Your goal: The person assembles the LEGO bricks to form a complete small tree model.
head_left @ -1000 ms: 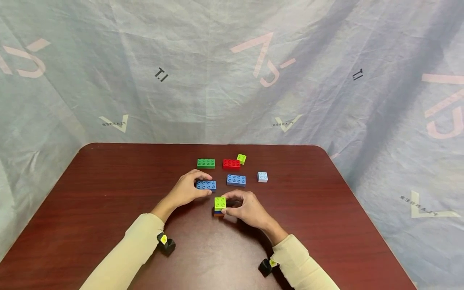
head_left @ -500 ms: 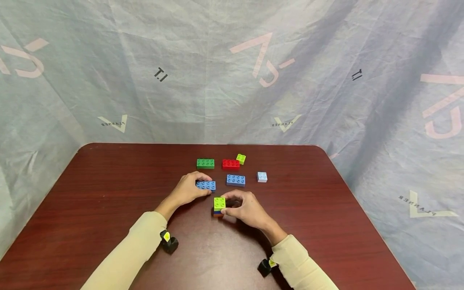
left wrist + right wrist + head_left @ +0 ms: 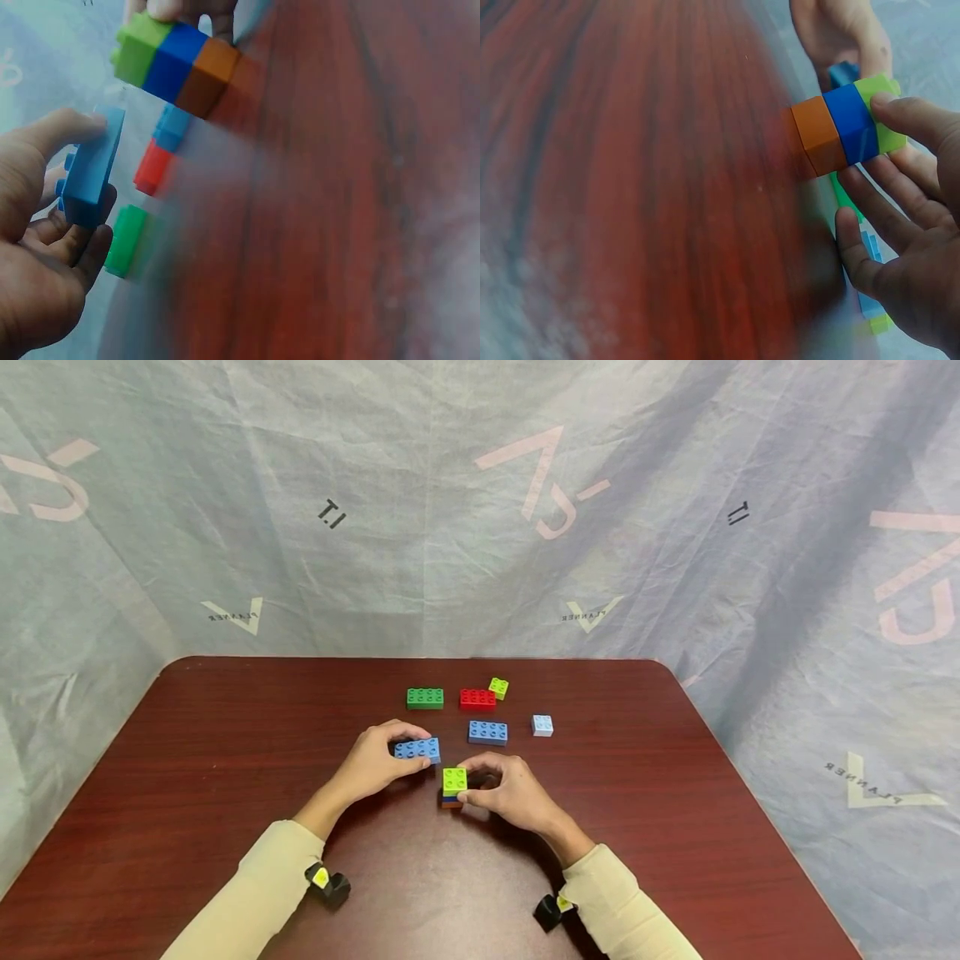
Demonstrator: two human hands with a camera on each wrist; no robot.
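My left hand (image 3: 369, 763) pinches a light blue eight-stud brick (image 3: 417, 750) between thumb and fingers. In the left wrist view this blue brick (image 3: 93, 169) is raised over the table, its studs turned to the palm. To its right, my right hand (image 3: 517, 791) grips a small stack of bricks (image 3: 454, 781): lime on top, dark blue in the middle, orange at the bottom. The right wrist view shows the thumb on the lime brick (image 3: 889, 124) and fingers at the far side. The stack stands upright on the table, a short gap from the held blue brick.
Behind the hands on the dark red table (image 3: 225, 752) lie a green brick (image 3: 425, 698), a red brick (image 3: 477, 699) with a small lime brick (image 3: 498, 688) beside it, another blue brick (image 3: 488, 732) and a small pale blue brick (image 3: 542, 725). A grey curtain (image 3: 420, 527) hangs behind.
My left hand has picked up the light blue brick and moved it slightly left and nearer to me, tilting it a little. My right hand and the stack stay in place.
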